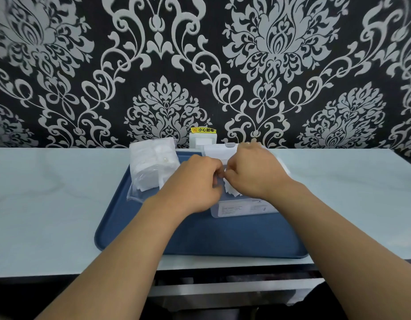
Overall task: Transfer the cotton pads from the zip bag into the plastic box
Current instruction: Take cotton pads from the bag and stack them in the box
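Observation:
A clear zip bag full of white cotton pads lies on the left back part of a blue tray. A clear plastic box with a label on its front wall stands on the tray's right side, its lid raised behind. My left hand and my right hand meet over the box, fingers curled, pinching a bunch of white cotton pads that hangs into the box. The box's inside is mostly hidden by my hands.
The tray sits on a pale countertop against a wall with black and silver patterned paper. A white wall socket with a yellow warning sticker is right behind the tray. A dark gap and a shelf edge lie below the counter's front.

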